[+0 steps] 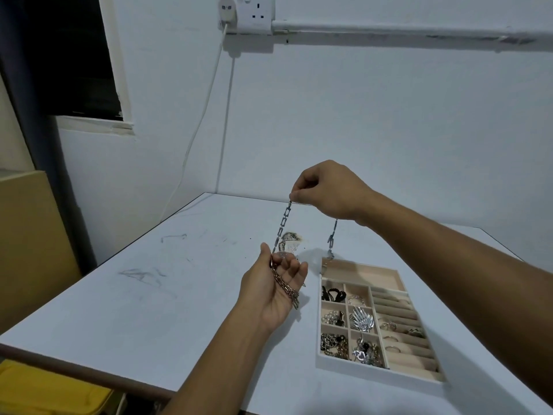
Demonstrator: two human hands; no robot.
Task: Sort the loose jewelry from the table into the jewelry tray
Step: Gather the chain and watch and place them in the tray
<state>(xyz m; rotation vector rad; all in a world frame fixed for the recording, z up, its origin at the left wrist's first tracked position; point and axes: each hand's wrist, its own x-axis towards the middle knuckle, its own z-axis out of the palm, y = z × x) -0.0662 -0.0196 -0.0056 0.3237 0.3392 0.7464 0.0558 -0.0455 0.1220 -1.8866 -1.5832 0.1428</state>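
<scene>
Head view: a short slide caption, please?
Right hand pinches a chain that drapes across the left hand, beside the jewelry tray.

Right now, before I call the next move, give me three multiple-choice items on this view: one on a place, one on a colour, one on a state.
1. Where is the jewelry tray? A: on the table, right of the left hand. B: on a shelf. C: on the floor.
2. What colour is the tray's outer rim? A: black. B: white. C: yellow.
3. How does the right hand hold the link chain? A: flat under it. B: not at all. C: pinching its top, raised.

1 A: it lies on the tabletop beside that hand.
2 B: a white frame surrounds a beige lining.
3 C: fingertips pinch a link; the chain hangs down to the left palm.
</scene>
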